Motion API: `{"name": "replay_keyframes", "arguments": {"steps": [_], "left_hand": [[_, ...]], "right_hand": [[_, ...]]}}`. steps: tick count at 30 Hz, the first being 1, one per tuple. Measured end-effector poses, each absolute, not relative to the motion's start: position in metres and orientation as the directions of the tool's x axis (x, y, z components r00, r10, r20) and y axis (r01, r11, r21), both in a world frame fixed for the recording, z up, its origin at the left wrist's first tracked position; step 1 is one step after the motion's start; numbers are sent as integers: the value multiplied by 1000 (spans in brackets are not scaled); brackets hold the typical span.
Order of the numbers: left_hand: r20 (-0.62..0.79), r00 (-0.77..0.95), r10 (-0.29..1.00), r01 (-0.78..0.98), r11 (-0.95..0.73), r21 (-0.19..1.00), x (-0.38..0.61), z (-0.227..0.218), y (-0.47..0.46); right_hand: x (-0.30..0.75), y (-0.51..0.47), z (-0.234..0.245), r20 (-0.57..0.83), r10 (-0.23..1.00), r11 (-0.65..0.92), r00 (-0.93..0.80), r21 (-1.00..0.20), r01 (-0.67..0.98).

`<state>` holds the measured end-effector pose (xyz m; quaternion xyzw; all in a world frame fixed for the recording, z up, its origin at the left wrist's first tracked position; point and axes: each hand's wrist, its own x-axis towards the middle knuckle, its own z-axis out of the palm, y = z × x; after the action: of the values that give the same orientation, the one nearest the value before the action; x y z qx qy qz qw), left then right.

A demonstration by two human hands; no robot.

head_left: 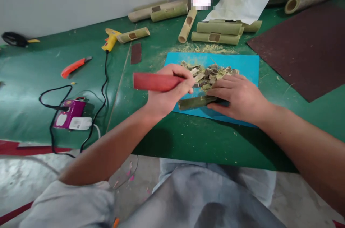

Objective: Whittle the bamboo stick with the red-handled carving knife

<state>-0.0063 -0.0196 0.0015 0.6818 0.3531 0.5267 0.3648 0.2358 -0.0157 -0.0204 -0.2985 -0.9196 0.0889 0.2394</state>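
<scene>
My left hand (168, 93) is closed around a red-handled tool (153, 81) whose working end points right toward a short green bamboo piece (194, 102). My right hand (237, 95) presses down on that bamboo piece, fingers curled over it, holding it on a blue mat (248, 66). Just behind both hands lies a pile of small cut bamboo chips (210, 73). The tool's tip is hidden between the two hands.
Several cut bamboo tubes (218, 32) lie at the back, a yellow glue gun (110, 39) and orange utility knife (74, 66) at the left, a purple power strip (68, 115) with cables, a dark brown sheet (304, 48) at the right, white paper (242, 3).
</scene>
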Motion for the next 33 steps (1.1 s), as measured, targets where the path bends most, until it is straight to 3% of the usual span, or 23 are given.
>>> {"name": "replay_keyframes", "arguments": {"steps": [3,8,26,33], "left_hand": [[471,327,819,125,-532,838,-15,-5,-32],[496,379,782,211,-594,776,-14,-15,-38],[457,435,776,263,-594,760,-2,-2,-35],[525,386,759,176,-619,766,-1,-10,-30]], "right_hand": [[238,-14,-21,337,583,801,-739,-389,455],[235,-15,-18,302,618,760,-726,-465,454],[228,-14,-15,262,622,745,-738,-489,454],[228,-13,-13,215,663,702,-717,-513,495]]}}
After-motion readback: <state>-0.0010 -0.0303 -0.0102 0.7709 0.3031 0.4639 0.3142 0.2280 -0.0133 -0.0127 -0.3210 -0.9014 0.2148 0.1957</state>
